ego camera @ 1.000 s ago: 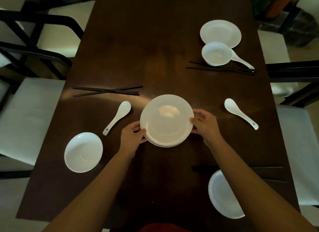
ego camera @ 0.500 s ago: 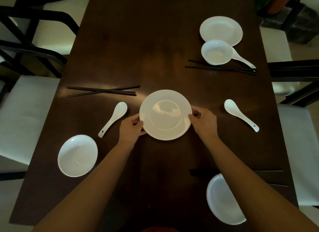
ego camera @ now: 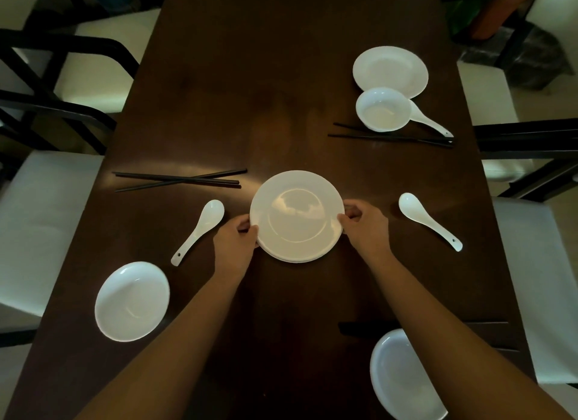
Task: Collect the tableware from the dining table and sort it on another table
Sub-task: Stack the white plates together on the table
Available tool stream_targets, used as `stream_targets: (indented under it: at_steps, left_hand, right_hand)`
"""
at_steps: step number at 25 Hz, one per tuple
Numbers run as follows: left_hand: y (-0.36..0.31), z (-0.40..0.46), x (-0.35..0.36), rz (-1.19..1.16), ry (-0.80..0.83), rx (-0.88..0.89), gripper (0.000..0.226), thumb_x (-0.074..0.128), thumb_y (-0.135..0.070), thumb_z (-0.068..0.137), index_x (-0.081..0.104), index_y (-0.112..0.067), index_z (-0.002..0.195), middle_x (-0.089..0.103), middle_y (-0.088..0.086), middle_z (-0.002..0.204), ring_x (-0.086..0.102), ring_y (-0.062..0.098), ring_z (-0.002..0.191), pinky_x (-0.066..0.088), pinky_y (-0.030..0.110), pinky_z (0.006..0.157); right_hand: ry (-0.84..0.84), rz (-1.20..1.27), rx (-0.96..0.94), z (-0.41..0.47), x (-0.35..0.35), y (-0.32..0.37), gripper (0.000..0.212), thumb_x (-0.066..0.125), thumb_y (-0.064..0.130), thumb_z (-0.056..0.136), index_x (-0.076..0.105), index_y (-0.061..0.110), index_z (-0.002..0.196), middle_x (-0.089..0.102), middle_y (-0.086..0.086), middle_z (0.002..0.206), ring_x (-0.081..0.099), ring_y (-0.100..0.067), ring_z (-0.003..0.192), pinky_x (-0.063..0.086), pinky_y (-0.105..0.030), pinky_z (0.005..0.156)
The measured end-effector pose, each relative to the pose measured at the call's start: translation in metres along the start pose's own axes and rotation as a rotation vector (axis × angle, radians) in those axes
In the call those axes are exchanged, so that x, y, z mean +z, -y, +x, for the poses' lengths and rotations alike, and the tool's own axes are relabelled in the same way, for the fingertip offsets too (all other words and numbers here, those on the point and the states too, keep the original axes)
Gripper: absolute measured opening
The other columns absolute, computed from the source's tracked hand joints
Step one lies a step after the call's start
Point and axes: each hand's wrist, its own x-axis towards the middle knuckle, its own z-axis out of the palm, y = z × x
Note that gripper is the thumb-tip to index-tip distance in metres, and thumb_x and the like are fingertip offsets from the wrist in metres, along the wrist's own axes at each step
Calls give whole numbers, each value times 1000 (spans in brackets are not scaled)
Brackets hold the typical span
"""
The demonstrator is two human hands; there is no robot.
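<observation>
Left hand (ego camera: 235, 239): fingers curled round the rim of the plate stack (ego camera: 296, 215) at its 9 o'clock edge, thumb on top. Right hand (ego camera: 366, 224): fingers pinching the same stack at 3 o'clock. Opposed grip, likely so the stack lifts level without sliding apart.

Plate stack: white, at least two rims visible at 6 o'clock; centre of the dark desk (ego camera: 250, 91). Whether it is raised or resting cannot be told.

Outward from the stack:
- 9 o'clock: white spoon (ego camera: 200, 230), near; crossed black chopsticks (ego camera: 179, 180) toward 10.
- 8 o'clock: shallow white bowl (ego camera: 132, 301), well apart.
- 3 o'clock: second spoon (ego camera: 429, 220).
- 1 o'clock: small bowl (ego camera: 383, 109) touching a far plate (ego camera: 390, 71), spoon handle (ego camera: 430, 123) beside it, chopsticks (ego camera: 391, 135) just below.
- 5 o'clock: bowl (ego camera: 403, 379), partly behind the right forearm.

Judged early: most tableware uncollected.
</observation>
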Motion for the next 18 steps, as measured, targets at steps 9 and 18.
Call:
stream_targets:
  at_steps: [9,18]
  left_hand:
    - [-1,-20,9,765,269,1008,37,76,-22,73,66,-18,108,67,6,114,61,25,108,46,38,93]
    - [-34,22,35,687,194,890,41,71,-20,79,62,-16,118,61,1,127,53,19,121,28,30,103]
  right_hand:
    - [-25,55,34,7,0,-4,26,65,12,82,65,17,108,68,-1,95,64,-15,83,56,-40,83]
    - [8,18,-24,49,-28,12,27,56,16,87,62,15,114,68,-5,105,63,-13,82,53,-24,74]
